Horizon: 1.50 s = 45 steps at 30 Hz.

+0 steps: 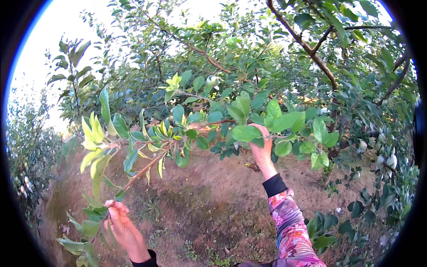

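At the lower left, my left hand (126,231) is closed, thumb and fingers pinching the reddish-brown stem of a leafy shoot (141,172). That shoot slants up and to the right, with pale yellow-green leaves (92,133) at one tip. Right of centre, my right hand (262,153) reaches up from a floral sleeve with a black cuff (275,185). Its fingers curl around a thin leafy branch (279,136), and broad green leaves (247,133) cover part of them. A pale round fruit (212,81) hangs beyond the hands.
A thick brown limb (307,46) runs down from the upper right. Several whitish fruits or wrappings (391,161) hang among leaves at the right. Brown soil (204,182) with small weeds lies below, and a row of foliage (31,138) stands at the left.
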### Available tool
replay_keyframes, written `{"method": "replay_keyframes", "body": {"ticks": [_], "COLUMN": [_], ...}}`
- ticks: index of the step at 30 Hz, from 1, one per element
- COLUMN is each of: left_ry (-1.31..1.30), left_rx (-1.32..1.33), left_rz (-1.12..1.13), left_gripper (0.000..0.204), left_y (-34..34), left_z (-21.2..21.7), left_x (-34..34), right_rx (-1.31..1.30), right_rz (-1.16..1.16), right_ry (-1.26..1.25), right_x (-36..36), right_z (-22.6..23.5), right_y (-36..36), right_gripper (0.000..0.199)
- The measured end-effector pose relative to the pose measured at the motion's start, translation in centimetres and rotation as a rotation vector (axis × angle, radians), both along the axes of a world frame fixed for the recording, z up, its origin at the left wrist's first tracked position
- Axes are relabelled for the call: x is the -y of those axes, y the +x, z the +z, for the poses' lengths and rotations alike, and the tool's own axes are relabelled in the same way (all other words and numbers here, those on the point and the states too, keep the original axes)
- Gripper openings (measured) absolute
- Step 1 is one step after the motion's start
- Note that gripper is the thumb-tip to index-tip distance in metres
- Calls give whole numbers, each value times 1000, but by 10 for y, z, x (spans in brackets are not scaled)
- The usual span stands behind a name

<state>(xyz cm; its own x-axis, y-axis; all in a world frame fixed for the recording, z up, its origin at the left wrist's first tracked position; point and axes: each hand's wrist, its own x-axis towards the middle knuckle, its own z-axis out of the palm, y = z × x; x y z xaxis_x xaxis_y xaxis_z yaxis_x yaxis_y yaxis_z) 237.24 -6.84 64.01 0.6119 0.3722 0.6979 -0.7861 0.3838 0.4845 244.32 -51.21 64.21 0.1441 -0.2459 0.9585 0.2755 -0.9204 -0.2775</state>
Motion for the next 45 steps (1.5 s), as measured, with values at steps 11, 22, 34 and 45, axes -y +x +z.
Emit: {"method": "replay_keyframes", "body": {"ticks": [11,22,34,45], "left_ry": [52,234,540,547], "left_rx": [194,-249,-783,-972], "left_rz": [-6,-275,-589,-667], "left_gripper": [28,38,27,28], "left_y": [19,39,6,2], "left_z": [52,-42,-187,-232], "left_x": [0,43,-7,-30], "right_rx": [-118,-69,-664,-616], "right_rz": [284,301,249,203], "right_ry": [242,652,931,954], "right_x": [-29,-47,-137,-158], "right_z": [-17,-65,-237,-274], "right_y": [-43,-116,-171,-143], "right_gripper": [51,14,40,52]}}
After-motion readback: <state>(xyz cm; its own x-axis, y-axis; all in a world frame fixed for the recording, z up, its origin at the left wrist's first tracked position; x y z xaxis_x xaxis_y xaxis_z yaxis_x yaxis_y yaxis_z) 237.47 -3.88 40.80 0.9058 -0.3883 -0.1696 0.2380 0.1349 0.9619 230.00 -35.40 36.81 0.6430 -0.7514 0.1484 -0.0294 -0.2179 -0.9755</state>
